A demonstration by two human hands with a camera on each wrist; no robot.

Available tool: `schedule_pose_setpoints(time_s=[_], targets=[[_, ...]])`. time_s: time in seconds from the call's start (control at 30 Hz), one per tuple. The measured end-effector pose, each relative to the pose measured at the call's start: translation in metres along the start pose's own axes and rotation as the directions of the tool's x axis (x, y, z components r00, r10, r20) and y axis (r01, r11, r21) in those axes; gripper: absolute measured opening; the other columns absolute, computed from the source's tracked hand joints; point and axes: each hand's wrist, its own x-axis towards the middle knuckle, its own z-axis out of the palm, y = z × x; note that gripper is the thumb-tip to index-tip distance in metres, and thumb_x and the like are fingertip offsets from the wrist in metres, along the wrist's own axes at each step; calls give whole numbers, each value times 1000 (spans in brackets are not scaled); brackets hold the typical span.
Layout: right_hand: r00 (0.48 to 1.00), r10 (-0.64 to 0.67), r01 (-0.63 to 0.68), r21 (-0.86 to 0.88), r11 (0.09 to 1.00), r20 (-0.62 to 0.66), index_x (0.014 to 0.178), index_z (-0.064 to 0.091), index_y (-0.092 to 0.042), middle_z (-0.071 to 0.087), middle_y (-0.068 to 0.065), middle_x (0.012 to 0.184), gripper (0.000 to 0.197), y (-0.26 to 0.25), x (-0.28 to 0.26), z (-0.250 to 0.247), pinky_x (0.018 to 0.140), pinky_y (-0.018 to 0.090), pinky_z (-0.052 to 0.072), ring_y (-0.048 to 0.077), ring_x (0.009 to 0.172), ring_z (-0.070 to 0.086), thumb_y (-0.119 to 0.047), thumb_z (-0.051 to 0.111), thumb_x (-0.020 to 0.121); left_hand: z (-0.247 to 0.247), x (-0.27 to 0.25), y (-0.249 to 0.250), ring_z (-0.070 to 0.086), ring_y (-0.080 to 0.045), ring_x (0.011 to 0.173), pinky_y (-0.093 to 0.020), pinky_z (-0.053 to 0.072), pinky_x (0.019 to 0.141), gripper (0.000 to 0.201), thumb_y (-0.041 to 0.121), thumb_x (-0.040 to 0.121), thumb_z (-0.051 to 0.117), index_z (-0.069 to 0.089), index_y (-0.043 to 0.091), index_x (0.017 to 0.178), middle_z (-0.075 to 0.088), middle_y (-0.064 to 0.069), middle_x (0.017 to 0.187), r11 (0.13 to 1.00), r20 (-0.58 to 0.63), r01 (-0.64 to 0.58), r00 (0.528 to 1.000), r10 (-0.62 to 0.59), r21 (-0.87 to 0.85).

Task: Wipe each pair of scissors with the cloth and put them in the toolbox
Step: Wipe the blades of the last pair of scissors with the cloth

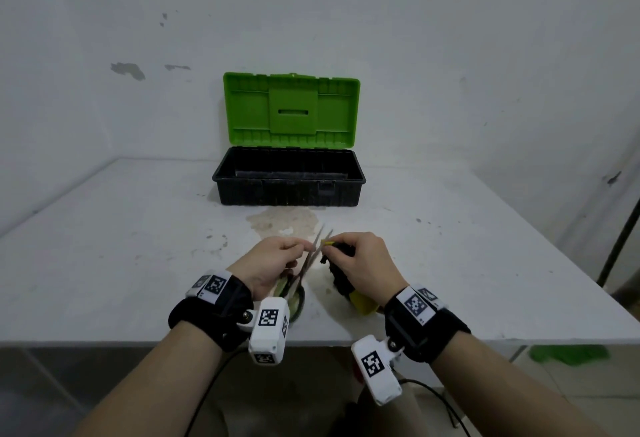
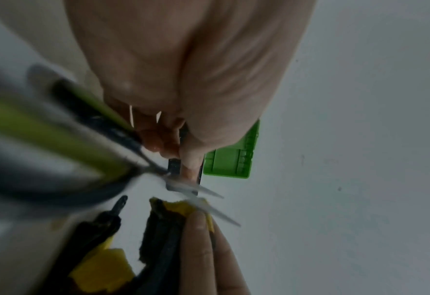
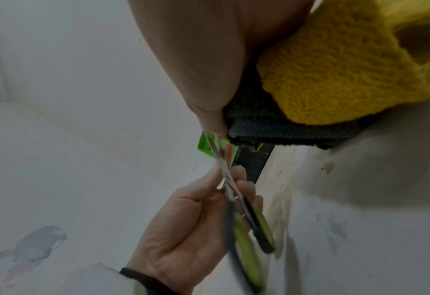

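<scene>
A pair of scissors (image 1: 311, 254) with green and black handles is in my left hand (image 1: 294, 249), which grips it near the pivot, blades slightly apart and pointing away from me. My right hand (image 1: 341, 240) pinches a yellow and black cloth (image 1: 341, 273) around one blade. The left wrist view shows the blades (image 2: 196, 189) meeting the cloth (image 2: 168, 229). In the right wrist view the cloth (image 3: 334, 69) bunches under my palm above the scissors (image 3: 227, 179). The toolbox (image 1: 287, 192) stands behind them at the back of the table, its green lid (image 1: 291, 107) upright and its black base mostly hidden in shadow.
The white table (image 1: 138, 246) has a brownish stain (image 1: 284, 221) just in front of the toolbox. Its front edge runs under my wrists. A black pole (image 1: 620, 228) stands at the right, and something green (image 1: 568, 355) lies on the floor there.
</scene>
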Motion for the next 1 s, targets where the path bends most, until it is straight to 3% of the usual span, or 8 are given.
schedule_pose_setpoints(time_s=[0.1, 0.2, 0.33, 0.47, 0.6, 0.67, 0.83, 1.0], targets=[[1000, -16, 16, -29, 999, 4, 83, 78, -23, 74, -9, 81, 14, 3, 1, 10, 63, 7, 41, 0, 72, 62, -24, 65, 88, 10, -2, -10, 59, -22, 82, -33, 49, 73, 27, 17, 103, 45, 69, 10, 94, 67, -7, 90, 946, -34, -55, 997, 70, 319], [998, 65, -66, -39, 997, -26, 72, 73, -15, 71, 0, 70, 16, 11, 2, 32, 59, 21, 40, 10, 64, 60, -20, 64, 85, 31, 3, -28, 61, -27, 88, -42, 50, 84, 29, 23, 103, 37, 60, 16, 87, 64, -4, 88, 861, -197, -88, 957, 212, 502], [996, 91, -91, -32, 995, -24, 69, 68, -11, 67, 4, 65, 19, 21, 5, 49, 58, 27, 41, 16, 61, 59, -20, 63, 85, 40, 8, -31, 59, -26, 84, -40, 48, 78, 24, 25, 104, 37, 56, 14, 94, 62, -4, 86, 863, -276, -92, 926, 258, 497], [993, 106, -108, -26, 994, -47, 78, 75, -15, 72, 0, 76, 18, 24, 8, 37, 64, 19, 40, 10, 69, 61, -25, 64, 88, 30, 18, -21, 59, -24, 86, -34, 43, 74, 25, 25, 102, 36, 60, 17, 95, 62, -3, 89, 854, -206, -58, 960, 190, 517], [984, 126, -126, 10, 992, -129, 87, 78, -17, 73, -3, 83, 16, 26, 17, 21, 70, 19, 41, 9, 77, 62, -29, 67, 87, 18, 28, -6, 52, -22, 79, -34, 41, 75, 23, 10, 90, 43, 62, 14, 103, 58, -3, 83, 956, -158, -49, 982, 99, 290], [984, 134, -129, 50, 990, -120, 88, 77, -19, 72, -7, 82, 15, 24, 19, 15, 72, 20, 45, 8, 79, 63, -31, 68, 87, 11, 24, -2, 53, -21, 78, -34, 44, 75, 16, 2, 94, 47, 55, 14, 102, 59, -8, 86, 966, -90, -93, 989, 118, 240], [987, 120, -110, 94, 989, -105, 90, 77, -21, 72, -10, 85, 15, 17, 19, 9, 74, 18, 49, 0, 79, 62, -32, 68, 86, -3, 14, 3, 55, -15, 62, -28, 48, 61, 20, 10, 102, 45, 43, 24, 117, 56, -11, 86, 943, -34, -193, 977, 210, 271], [992, 101, -86, 165, 982, -80, 91, 76, -24, 72, -13, 88, 11, 16, 17, 8, 80, 22, 53, 0, 85, 65, -29, 69, 86, -5, 9, -1, 64, -17, 61, -33, 50, 62, 23, 7, 101, 47, 46, 29, 106, 68, -12, 88, 960, 21, -186, 982, 185, 211]])
